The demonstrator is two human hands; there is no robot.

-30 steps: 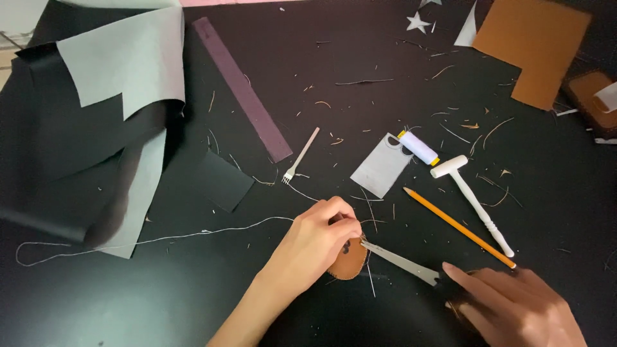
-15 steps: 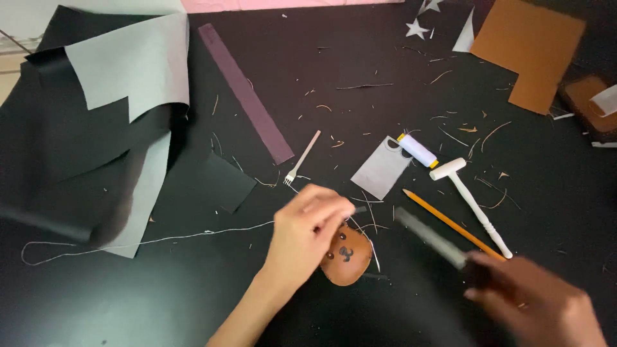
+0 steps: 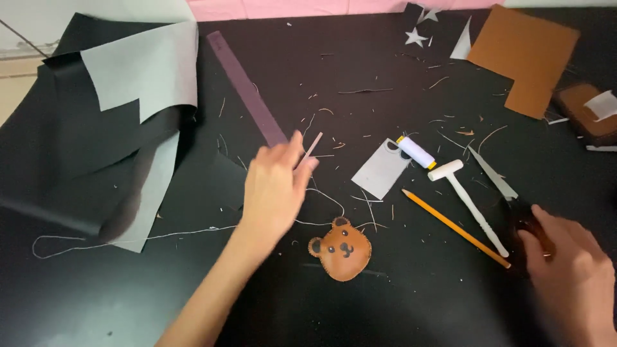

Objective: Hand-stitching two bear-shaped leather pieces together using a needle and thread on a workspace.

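Observation:
A small brown leather bear face (image 3: 340, 249) lies flat on the black table (image 3: 360, 58), with a white thread (image 3: 128, 239) trailing from it to the left. My left hand (image 3: 273, 186) hovers above and to the left of the bear, fingers loosely together near a thin pale stick (image 3: 312, 148); whether it pinches the thread is unclear. My right hand (image 3: 569, 270) is at the lower right and grips the handles of a pair of scissors (image 3: 498, 180) whose blades point up and left.
An orange pencil (image 3: 453, 226), a white mallet (image 3: 469, 199), a spool of white thread (image 3: 416, 151) and a grey card (image 3: 380, 169) lie between the hands. A purple ruler (image 3: 247, 90), folded black and grey sheets (image 3: 122, 103) and brown leather pieces (image 3: 524, 54) lie farther off.
My left hand let go of the bear and rose up and left. My right hand carried the scissors away from the bear to the right. The bear's face now shows.

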